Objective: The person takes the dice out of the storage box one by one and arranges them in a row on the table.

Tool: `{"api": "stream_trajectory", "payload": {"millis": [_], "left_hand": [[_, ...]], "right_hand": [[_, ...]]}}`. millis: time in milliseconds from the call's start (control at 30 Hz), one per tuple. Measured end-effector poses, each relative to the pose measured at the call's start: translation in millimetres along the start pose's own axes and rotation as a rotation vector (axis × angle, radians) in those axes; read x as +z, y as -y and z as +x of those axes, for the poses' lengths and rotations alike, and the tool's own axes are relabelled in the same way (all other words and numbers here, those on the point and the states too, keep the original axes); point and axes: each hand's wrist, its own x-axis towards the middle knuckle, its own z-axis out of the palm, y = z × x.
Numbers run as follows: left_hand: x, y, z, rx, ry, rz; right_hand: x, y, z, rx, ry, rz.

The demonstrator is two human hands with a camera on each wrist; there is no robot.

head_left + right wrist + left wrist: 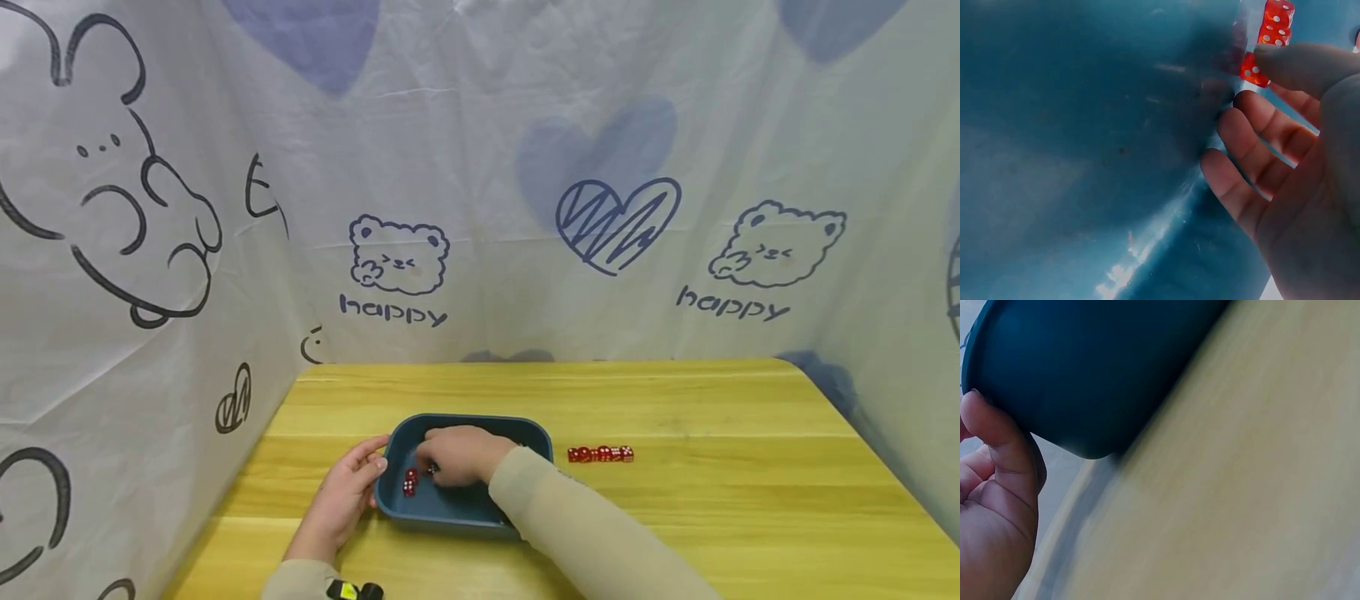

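Note:
A dark blue rectangular bin (465, 521) with rounded corners sits on the table. My left hand (343, 496) holds its left end, the thumb against the wall near the rim; the left wrist view shows this thumb and the bin's outer side (1097, 369) close up. Inside the bin, my right hand (465, 454) reaches down to the left part of the floor. Its thumb and forefinger pinch a red die (1254, 70) with white dots, the other fingers (1229, 181) loosely bent. Just beside that die lie two more red dice (410, 482), touching each other.
To the right of the bin, several red dice (600, 454) stand in a straight row on the yellow wood-grain table (712, 517). White cloth (480, 150) with blue hearts and bear drawings hangs behind and at both sides.

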Motion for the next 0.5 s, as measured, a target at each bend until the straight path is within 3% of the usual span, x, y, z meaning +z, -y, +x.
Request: {"api": "stream_trajectory", "payload": {"millis": [500], "left_hand": [[-2.0, -0.4, 2.5, -0.017, 0.011, -0.017]], "right_hand": [[-4.7, -0.2, -3.0, 0.004, 0.042, -0.027]]}}
